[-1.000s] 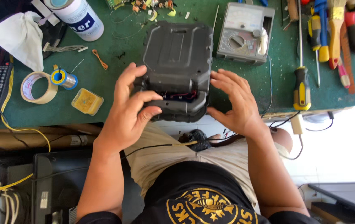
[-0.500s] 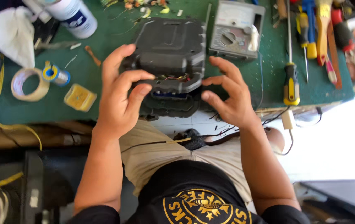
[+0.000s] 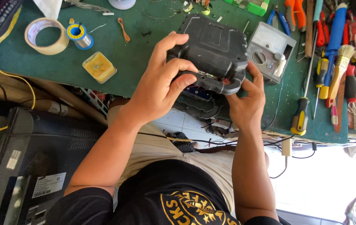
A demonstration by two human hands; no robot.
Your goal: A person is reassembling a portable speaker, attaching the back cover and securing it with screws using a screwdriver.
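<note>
Got both mitts clamped on the dark grey casing [image 3: 211, 50], left hand [image 3: 161, 87] wrapping its near-left corner, right hand [image 3: 246, 102] pinching the near-right corner.

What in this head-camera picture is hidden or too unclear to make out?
- Inside of the dark casing: only a sliver shows at the seam; the shell hides the rest.
- Left hand palm and right hand fingertips: behind the casing.
- Meter dial markings: too small.
- Tools at the top right: cut off by the edge.
</note>
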